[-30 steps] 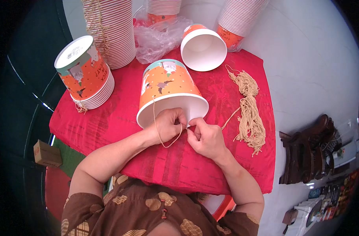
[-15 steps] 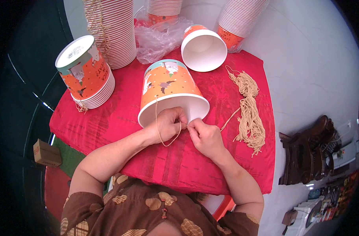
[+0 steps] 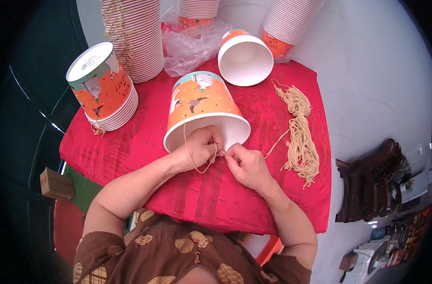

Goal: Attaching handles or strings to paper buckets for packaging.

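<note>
An orange paper bucket with a white rim lies tilted on the red cloth, its mouth facing me. From a spot near its rim a tan string hangs in a loop over my left wrist. My left hand, at the bucket's mouth, is closed and pinches the string. Beside it my right hand is closed too, fingertips meeting the left ones on the string. The string's very end is hidden between the fingers. To the right lies a bundle of tan strings, one strand trailing toward my right hand.
A short stack of upturned orange buckets stands at left. Tall stacks of nested buckets rise at the back, with a clear plastic bag between them. Another bucket lies on its side. The red-covered table ends just before my body.
Both hands stay together on the string, with small finger movements. The bucket has shifted slightly left, and the string loop sits a little higher.
</note>
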`<state>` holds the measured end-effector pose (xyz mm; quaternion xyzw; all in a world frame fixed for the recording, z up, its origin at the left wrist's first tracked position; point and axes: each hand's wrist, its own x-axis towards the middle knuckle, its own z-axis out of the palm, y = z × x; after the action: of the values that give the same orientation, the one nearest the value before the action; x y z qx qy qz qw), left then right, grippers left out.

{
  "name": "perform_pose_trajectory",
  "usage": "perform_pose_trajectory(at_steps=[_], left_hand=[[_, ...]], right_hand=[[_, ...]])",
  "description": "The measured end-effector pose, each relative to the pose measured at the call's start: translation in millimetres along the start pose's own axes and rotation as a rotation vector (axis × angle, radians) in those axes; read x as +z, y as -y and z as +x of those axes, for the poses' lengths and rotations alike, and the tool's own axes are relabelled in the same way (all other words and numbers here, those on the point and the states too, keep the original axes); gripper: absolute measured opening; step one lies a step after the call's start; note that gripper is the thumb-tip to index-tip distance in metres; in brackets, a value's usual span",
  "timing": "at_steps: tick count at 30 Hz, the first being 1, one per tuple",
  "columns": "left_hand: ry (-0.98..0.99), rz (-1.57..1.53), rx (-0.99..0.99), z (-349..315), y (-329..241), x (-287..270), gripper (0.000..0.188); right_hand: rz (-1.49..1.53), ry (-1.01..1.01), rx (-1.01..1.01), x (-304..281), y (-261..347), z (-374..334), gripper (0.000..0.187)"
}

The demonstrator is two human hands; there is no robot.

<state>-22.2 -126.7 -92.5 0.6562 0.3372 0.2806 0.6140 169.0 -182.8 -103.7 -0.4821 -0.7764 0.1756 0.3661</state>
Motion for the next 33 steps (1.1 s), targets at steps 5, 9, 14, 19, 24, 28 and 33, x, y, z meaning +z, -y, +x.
perform_pose_trajectory(at_steps=[5, 9, 14, 19, 24, 28, 33], left_hand=[[0.014, -0.015, -0.031, -1.2, -3.0, -1.0, 0.003], [0.021, -0.040, -0.024, 0.5, 0.6, -1.6, 0.006], [-0.006, -0.102, -0.018, 2.0, 3.0, 3.0, 0.010], [-0.012, -0.098, -0.022, 1.6, -0.5, 4.8, 0.014], [-0.021, -0.077, -0.006, 0.6, 0.2, 3.4, 0.014], [-0.003, -0.009, 0.016, 0.3, 2.0, 2.0, 0.014], [-0.009, 0.057, 0.080, 0.5, 5.8, 4.8, 0.015]], right_hand=[[-0.034, -0.005, -0.024, 0.9, 2.6, -0.6, 0.009], [-0.068, -0.006, -0.045, 1.7, 3.3, -0.2, 0.008], [-0.081, -0.005, -0.055, 0.7, 4.0, -0.3, 0.008], [-0.095, -0.003, -0.053, -0.7, 6.8, -0.2, 0.007], [-0.081, 0.004, -0.087, 2.2, 4.6, 0.2, 0.006], [-0.052, -0.013, -0.124, 0.7, 6.8, 1.1, 0.007], [-0.098, -0.203, -0.124, 1.2, 6.3, 3.6, 0.005]])
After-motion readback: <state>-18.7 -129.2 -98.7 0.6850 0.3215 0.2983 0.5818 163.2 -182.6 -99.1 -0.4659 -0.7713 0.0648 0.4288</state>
